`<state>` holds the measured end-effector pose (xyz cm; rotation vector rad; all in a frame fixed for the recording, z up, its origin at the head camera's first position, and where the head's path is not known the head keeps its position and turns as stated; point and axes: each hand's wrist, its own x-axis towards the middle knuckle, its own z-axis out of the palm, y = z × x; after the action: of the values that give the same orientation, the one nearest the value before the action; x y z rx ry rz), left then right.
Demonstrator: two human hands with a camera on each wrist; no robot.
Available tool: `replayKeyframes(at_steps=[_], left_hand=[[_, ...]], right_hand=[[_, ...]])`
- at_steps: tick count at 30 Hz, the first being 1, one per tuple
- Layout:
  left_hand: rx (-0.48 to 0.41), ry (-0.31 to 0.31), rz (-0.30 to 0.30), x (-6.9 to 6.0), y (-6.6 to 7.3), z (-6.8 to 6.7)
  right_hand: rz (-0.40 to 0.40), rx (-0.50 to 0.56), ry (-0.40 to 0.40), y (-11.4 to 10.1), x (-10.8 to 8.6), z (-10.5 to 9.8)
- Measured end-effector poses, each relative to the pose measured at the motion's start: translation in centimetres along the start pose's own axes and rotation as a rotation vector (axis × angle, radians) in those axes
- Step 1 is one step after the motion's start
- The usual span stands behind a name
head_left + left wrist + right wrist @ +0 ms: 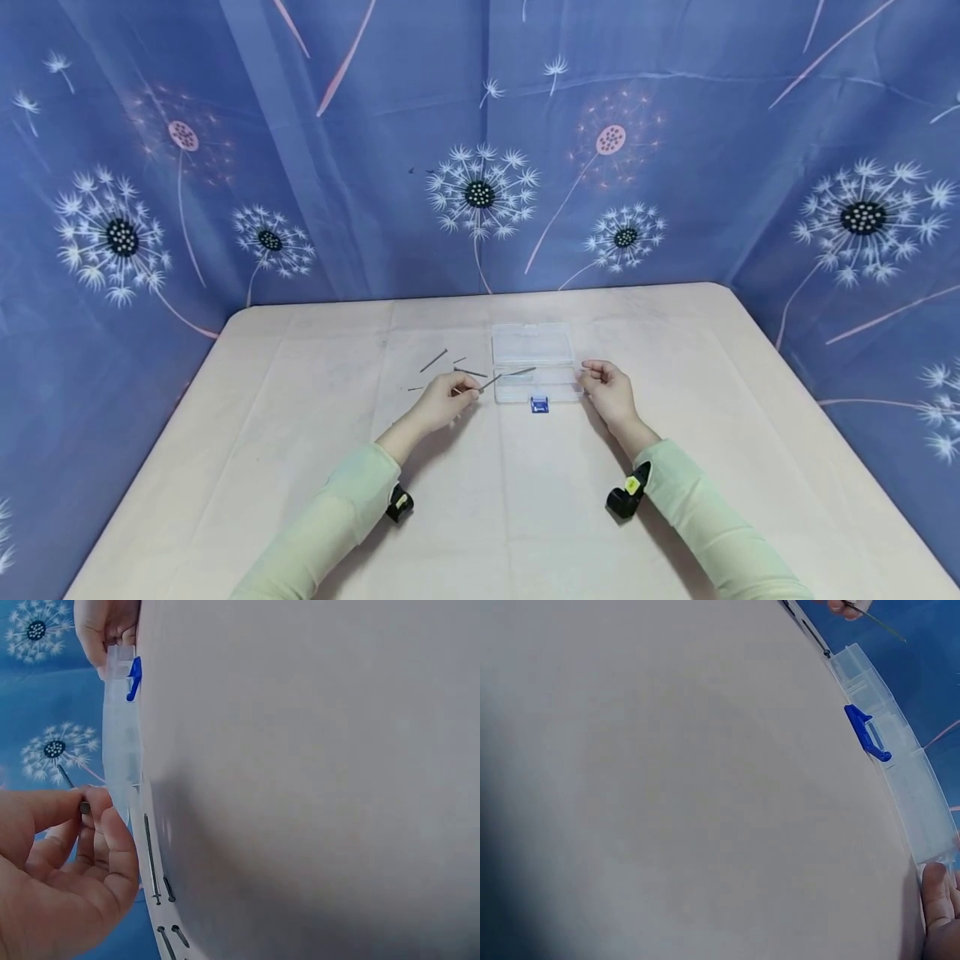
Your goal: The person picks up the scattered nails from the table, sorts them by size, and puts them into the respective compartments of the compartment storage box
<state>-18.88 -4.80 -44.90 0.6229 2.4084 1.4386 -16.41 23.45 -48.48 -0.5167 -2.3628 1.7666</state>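
Observation:
A clear plastic box (532, 343) lies with its lid raised toward the back, its blue latch (540, 405) at the front. My left hand (442, 402) pinches a nail (491, 382) near its head, just left of the box; in the left wrist view the nail (66, 777) points away from the fingertips. Another nail (519, 372) shows over the box's compartments. My right hand (611, 398) holds the right edge of the box between thumb and fingers; in the right wrist view the thumb (934, 889) is against the box's end (922, 817).
Several nails lie on the table left of the box, among them a long one (433, 360), one close to my left fingers (470, 372) and a small one (459, 360). A blue dandelion-print curtain (360, 208) stands behind the table (337, 325).

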Motion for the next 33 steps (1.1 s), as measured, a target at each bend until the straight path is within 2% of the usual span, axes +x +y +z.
replayKeyframes(at_steps=[8,12,16,23,28,33], left_hand=[[0.032,0.049,0.011,1.4,0.1,-0.6],[0.054,0.07,-0.027,2.1,0.3,-1.0],[0.089,0.064,-0.062,2.7,0.3,-1.1],[0.108,0.071,-0.019,3.6,-0.1,-0.8],[0.096,0.077,-0.022,4.1,-0.1,-0.6],[0.12,0.068,-0.03,4.7,0.2,-0.4]], right_hand=[[-0.003,-0.002,0.0,0.0,0.0,-0.1],[0.004,-0.004,-0.001,-0.1,0.0,-0.1],[0.007,-0.014,-0.003,0.0,0.0,-0.1],[0.014,-0.024,-0.012,0.1,-0.1,0.0],[0.011,-0.003,-0.005,0.1,-0.2,0.1],[0.003,0.019,0.005,-0.1,-0.2,-0.1]])
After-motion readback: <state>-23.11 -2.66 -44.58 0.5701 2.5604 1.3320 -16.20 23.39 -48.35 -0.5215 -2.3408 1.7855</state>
